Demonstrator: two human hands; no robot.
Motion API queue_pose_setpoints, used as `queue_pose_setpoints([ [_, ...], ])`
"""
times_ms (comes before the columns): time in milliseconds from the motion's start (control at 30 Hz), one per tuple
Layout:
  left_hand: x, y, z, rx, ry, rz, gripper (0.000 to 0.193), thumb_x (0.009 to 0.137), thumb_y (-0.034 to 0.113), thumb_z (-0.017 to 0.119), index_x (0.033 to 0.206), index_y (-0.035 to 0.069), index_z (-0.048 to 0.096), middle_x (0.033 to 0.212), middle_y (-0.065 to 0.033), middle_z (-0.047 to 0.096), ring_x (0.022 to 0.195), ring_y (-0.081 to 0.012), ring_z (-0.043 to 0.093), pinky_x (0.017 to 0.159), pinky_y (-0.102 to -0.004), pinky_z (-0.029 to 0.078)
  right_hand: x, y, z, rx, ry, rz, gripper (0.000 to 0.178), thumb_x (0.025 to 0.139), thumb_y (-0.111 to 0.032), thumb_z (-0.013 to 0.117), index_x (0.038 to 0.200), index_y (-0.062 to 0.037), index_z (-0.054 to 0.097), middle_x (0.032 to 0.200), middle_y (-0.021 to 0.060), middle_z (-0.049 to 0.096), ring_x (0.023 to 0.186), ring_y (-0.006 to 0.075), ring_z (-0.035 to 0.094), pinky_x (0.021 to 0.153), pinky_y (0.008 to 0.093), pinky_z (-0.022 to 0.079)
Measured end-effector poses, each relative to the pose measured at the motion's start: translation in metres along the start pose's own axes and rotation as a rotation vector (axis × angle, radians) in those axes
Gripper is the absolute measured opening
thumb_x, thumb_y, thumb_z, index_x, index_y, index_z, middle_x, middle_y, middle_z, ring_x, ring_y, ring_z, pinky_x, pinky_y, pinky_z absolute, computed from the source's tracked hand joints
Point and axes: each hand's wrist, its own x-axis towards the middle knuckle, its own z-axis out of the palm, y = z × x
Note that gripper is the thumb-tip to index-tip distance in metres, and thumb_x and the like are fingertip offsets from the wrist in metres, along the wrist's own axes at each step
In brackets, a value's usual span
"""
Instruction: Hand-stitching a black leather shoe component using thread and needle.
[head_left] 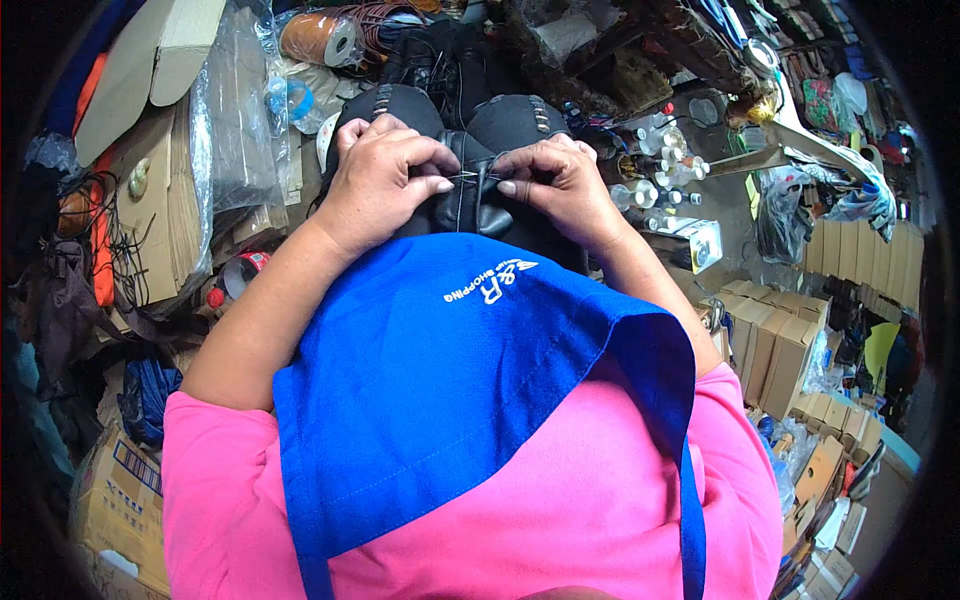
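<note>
Over my lap, a black leather piece (489,216) with a folded, seamed edge stands between my two hands. My left hand (383,178) comes in from the left, thumb and forefinger closed in a pinch at the piece's left side. On the other side my right hand (562,182) pinches in the same way. Thin pale thread (468,176) runs across the leather from one set of fingertips to the other. Whether a needle is among the strands is too small to tell. The lower part of the leather disappears behind my blue apron (420,370).
Flattened cardboard (160,200) and plastic wrap crowd the left, near an orange thread spool (318,38). Several small bottles (660,165) stand to the right. Beyond them are stacked cardboard boxes (770,335) and a black plastic bag (782,215).
</note>
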Motion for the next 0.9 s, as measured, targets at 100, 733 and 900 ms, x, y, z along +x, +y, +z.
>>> queue_pose_setpoints([
  [100,0.001,0.005,0.002,-0.002,-0.008,-0.055,0.016,0.071,0.019,0.075,0.086,0.016,0.070,0.080,0.0035,0.067,0.093,-0.0174,0.055,0.095,-0.0422,0.028,0.000,-0.002,0.005,-0.004,0.058,0.008,0.017,0.074,-0.024,0.077,0.090,-0.0205,0.074,0.075,-0.0028,0.067,0.083,0.0133,0.057,0.089,0.0369,0.029],
  [733,0.005,0.032,-0.027,0.254,-0.158,0.165,0.014,0.083,0.016,0.061,0.097,0.012,0.060,0.081,-0.0065,0.062,0.088,-0.0262,0.057,0.084,-0.0431,0.034,-0.002,-0.032,-0.021,-0.480,-0.003,-0.271,0.012,0.082,-0.021,0.065,0.090,-0.0120,0.062,0.076,0.0091,0.065,0.087,0.0227,0.062,0.083,0.0412,0.041],
  [900,0.008,0.026,-0.025,0.473,-0.226,0.223,0.011,0.086,0.013,0.051,0.092,0.014,0.060,0.082,-0.0036,0.064,0.090,-0.0235,0.060,0.090,-0.0497,0.035,0.004,-0.039,-0.022,-0.707,-0.167,-0.244,0.008,0.086,-0.019,0.055,0.091,-0.0158,0.060,0.084,0.0060,0.067,0.092,0.0254,0.062,0.086,0.0434,0.038],
])
